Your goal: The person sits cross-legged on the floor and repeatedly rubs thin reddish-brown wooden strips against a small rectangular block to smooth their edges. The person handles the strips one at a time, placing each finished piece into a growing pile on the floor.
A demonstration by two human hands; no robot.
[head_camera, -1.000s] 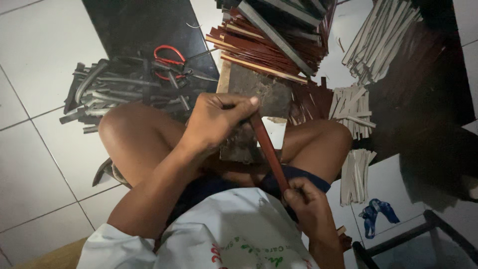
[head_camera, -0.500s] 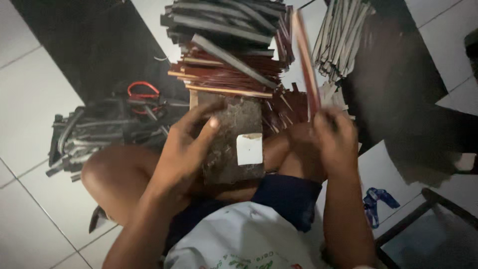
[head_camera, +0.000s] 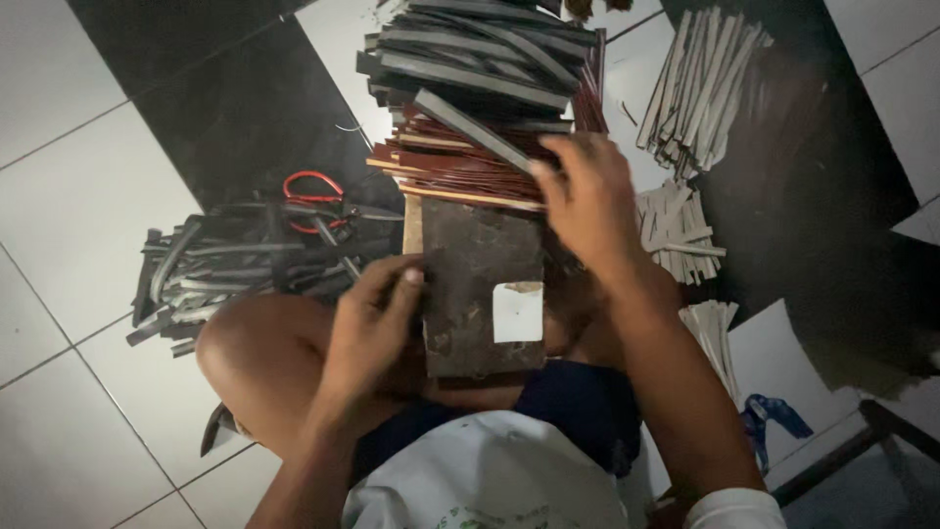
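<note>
Left hand grips left edge of dark board on lap. Right hand, fingers curled, lands on red strip stack just ahead; whether pinching, can't tell. Strips look thin, light, stiff: best pinched mid-length.

one dark board, one pair of red-handled scissors, three pale strip bundles, strips too many to count
</note>
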